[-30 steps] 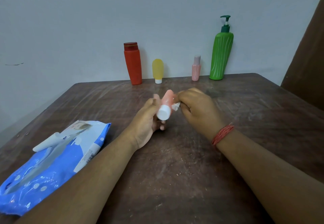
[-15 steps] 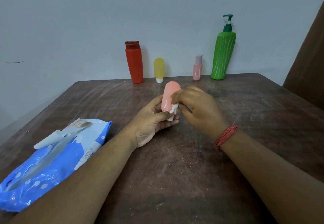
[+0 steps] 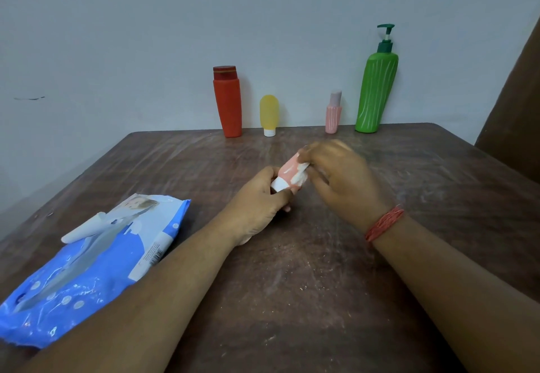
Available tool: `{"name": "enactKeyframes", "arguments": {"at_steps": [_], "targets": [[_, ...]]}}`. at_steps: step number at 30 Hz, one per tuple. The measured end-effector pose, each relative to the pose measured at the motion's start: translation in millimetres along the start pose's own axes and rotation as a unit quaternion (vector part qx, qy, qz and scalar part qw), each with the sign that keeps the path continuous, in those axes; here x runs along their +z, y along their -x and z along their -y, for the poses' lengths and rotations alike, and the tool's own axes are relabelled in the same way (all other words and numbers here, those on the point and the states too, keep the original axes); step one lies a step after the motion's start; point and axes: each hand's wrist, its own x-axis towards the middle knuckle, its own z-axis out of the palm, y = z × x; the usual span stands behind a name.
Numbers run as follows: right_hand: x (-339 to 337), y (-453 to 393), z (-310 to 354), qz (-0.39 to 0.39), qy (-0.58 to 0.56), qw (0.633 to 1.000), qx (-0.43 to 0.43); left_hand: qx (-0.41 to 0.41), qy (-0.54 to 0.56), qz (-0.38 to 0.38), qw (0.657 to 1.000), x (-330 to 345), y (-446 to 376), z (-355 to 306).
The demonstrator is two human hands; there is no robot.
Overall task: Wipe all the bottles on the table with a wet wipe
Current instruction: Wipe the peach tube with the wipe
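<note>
Bottles: four stand in a row at the far edge of the table (image 3: 321,299), against the wall — red (image 3: 228,103), yellow (image 3: 269,114), small pink (image 3: 333,115), green pump (image 3: 377,92). A fifth, the peach bottle (image 3: 287,171), is up off the table between your hands, tilted, white cap toward you.

Your left hand (image 3: 257,203) holds it at the cap end, fingers curled round. Your right hand (image 3: 342,176) pinches the wipe (image 3: 301,174) against the body (this hand is blurred, so exact finger placement is unclear).

Wipe pack (image 3: 87,258) lies at near left, flap raised.

Risks, as judged from here:
- Wet plastic held only at the cap end could slip as you rub; a drop might knock into the row.
- Open flap lets the remaining wipes dry out.
- One wipe over five bottles may go dirty or dry; the table looks dusty, so a set-down wipe would pick up grit.
- Green pump is tall and narrow-based; it could tip on a careless reach.
</note>
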Motion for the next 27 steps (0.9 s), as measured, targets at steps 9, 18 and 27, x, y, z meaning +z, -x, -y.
{"name": "enactKeyframes", "arguments": {"at_steps": [9,18,27], "targets": [[6.8,-2.0,-4.1,0.011,0.033,0.999,0.037,0.006,-0.051,-0.004,0.999,1.7,0.2,-1.2],[-0.1,-3.3,-4.9,0.013,0.016,0.999,0.027,0.015,-0.121,0.012,0.993,2.9,3.4,-4.8],[3.7,-6.1,0.2,0.034,0.018,0.999,0.015,0.024,-0.137,0.017,0.99,2.5,3.1,-4.6]]}}
